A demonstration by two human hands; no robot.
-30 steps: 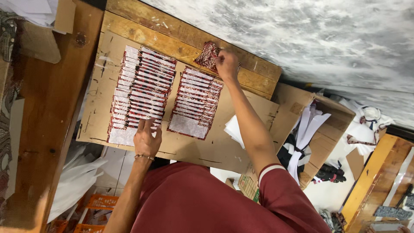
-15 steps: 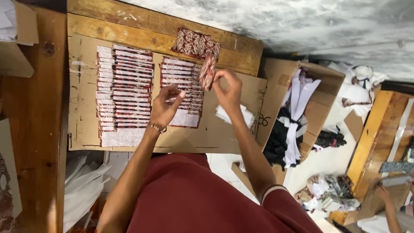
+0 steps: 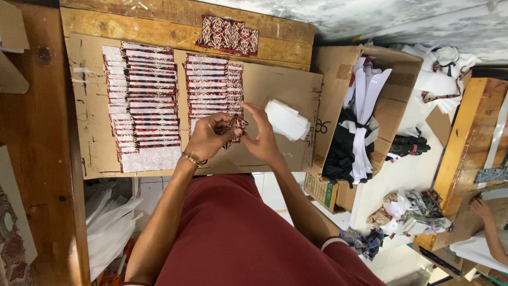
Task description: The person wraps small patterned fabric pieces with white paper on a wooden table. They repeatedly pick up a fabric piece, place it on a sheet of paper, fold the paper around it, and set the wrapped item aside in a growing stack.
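My left hand [image 3: 207, 139] and my right hand [image 3: 261, 135] meet over the cardboard sheet [image 3: 275, 90], both pinching a small red patterned fabric piece [image 3: 236, 127]. Two columns of overlapping red-and-white patterned strips lie on the cardboard: the longer left column [image 3: 142, 106] and the shorter right column [image 3: 212, 87], just beyond my hands. A stack of red patterned fabric pieces [image 3: 228, 35] rests on the wooden plank at the far edge. A small pile of white pieces [image 3: 287, 119] lies right of my right hand.
A cardboard box [image 3: 338, 74] with white and black cloth stands to the right. Fabric scraps [image 3: 407, 212] lie on the floor. Another person's hand [image 3: 481, 207] works at a wooden bench at the far right. White sheets [image 3: 108, 225] hang below the table.
My right hand came back from the fabric stack at the far edge with one piece. My left hand lifted off the cardboard and now holds that piece too.
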